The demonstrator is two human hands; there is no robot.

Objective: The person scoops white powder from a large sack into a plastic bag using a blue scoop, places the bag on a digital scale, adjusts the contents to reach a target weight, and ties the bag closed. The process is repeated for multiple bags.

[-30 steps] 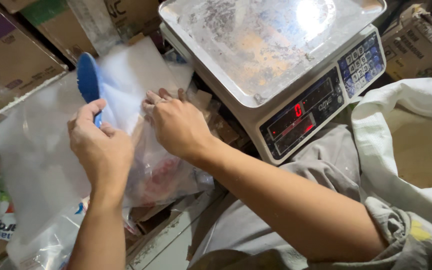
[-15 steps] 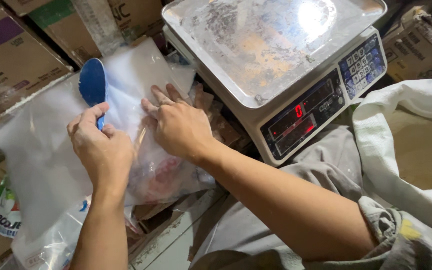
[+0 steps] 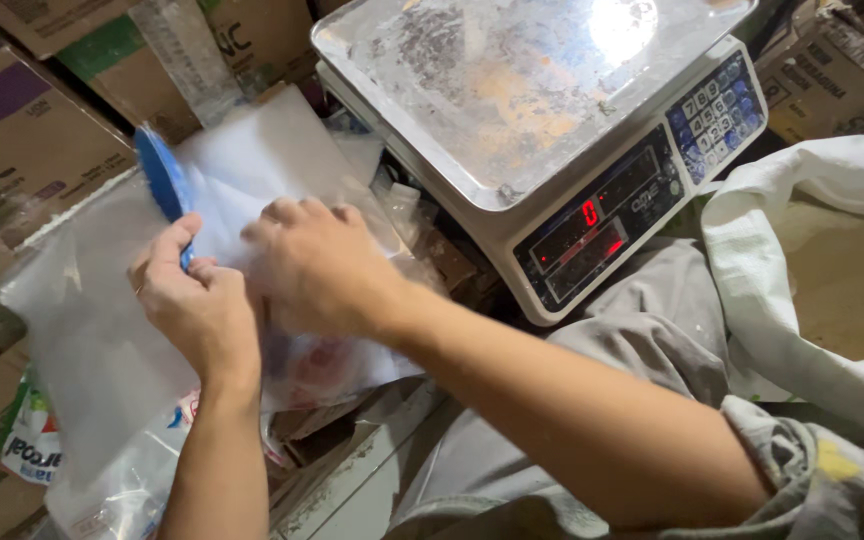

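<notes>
Clear plastic bags (image 3: 102, 330) heaped at left centre of frame, over brown cartons (image 3: 22, 140) with purple and green panels at upper left; left hand (image 3: 197, 305) closed round blue scoop (image 3: 164, 185); right hand (image 3: 317, 265) blurred, curled on top bag, grip unclear; steel-topped scale (image 3: 512, 100) upper right; white sack (image 3: 802, 270) at right.

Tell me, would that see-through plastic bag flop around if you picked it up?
Probably yes. The clear plastic bag looks thin and creased, so it would likely sag and fold rather than stay flat. It seems light, since it lies loosely over the cardboard boxes. It may also be slippery: the right hand presses on it while the left hand holds a blue scoop.
</notes>
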